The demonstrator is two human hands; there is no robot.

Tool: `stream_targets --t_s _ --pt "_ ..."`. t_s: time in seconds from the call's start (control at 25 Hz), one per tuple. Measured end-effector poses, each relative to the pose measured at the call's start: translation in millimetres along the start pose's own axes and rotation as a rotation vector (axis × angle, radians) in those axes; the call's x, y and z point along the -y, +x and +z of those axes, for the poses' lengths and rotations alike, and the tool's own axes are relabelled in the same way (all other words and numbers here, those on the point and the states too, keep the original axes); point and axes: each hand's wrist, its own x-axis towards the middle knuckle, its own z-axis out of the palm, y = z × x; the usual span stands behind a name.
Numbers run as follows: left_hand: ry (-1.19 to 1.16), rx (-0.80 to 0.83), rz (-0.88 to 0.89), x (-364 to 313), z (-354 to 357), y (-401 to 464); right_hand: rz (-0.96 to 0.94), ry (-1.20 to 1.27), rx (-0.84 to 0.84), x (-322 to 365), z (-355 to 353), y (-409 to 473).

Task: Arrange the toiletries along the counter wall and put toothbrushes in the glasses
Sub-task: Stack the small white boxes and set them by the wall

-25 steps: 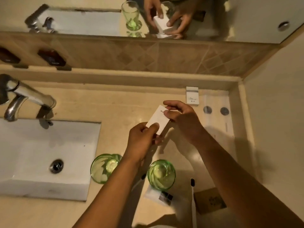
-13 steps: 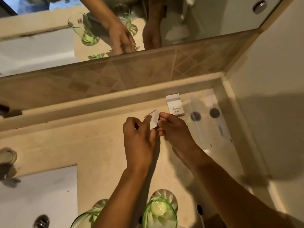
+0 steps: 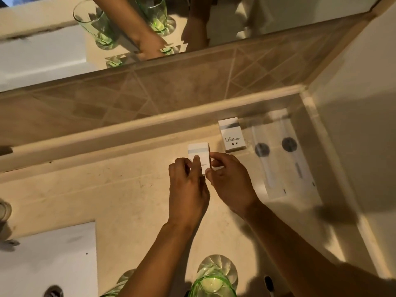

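Observation:
A small white box stands against the counter's back ledge, gripped from both sides by my left hand and my right hand. A second white box stands just to its right along the same ledge. Two clear sachets with dark round discs lie flat in the right corner. One green glass stands at the bottom edge, and a second green glass is partly hidden behind my left forearm. A dark toothbrush head shows beside the right glass.
The white sink basin with its drain fills the lower left, a tap at the left edge. The tiled backsplash and mirror rise behind the ledge. A side wall closes the counter on the right.
Both hands carried the white box from mid-counter toward the back ledge and turned it upright beside the other box. The view shifted forward, so the glasses dropped to the bottom edge.

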Motion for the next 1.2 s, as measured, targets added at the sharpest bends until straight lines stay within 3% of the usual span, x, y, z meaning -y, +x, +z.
stream_targets --t_s 0.2,0.44,0.72,0.88,1.2 --pt "-0.054 0.027 -0.025 4 -2 -1 0.029 0.088 -0.067 -6 2 0" --pt "-0.067 0.028 0.014 10 0 2 -0.124 -0.080 -0.173 -2 -17 -7" --pt "-0.157 0.070 -0.084 6 8 20 -0.207 -0.420 -0.339 -2 -45 34" --pt "-0.093 0.051 -0.011 4 15 37 -0.175 -0.418 -0.273 -6 -49 46" --pt "-0.091 0.037 -0.035 2 24 50 -0.130 -0.375 -0.225 -8 -49 52"
